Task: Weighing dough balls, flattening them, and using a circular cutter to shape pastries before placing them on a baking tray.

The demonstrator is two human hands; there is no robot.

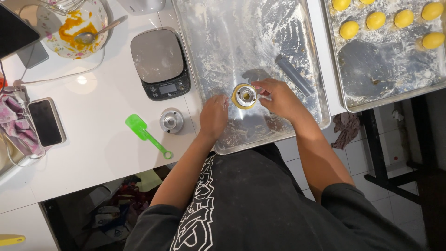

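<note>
A round metal mould plate with yellow dough under it (244,96) lies on a floured metal tray (218,56). My right hand (278,98) touches its right edge with the fingertips. My left hand (213,116) rests on the tray just left of it, fingers curled down, holding nothing that I can see. A grey plastic tube (294,75) lies on the tray beyond my right hand. A second round metal mould plate (171,121) sits on the white table to the left.
A second tray (385,65) at the right holds several yellow dough balls (375,20). On the white table are a kitchen scale (160,62), a green spatula (145,134), a phone (45,122) and a bowl with a spoon (74,28).
</note>
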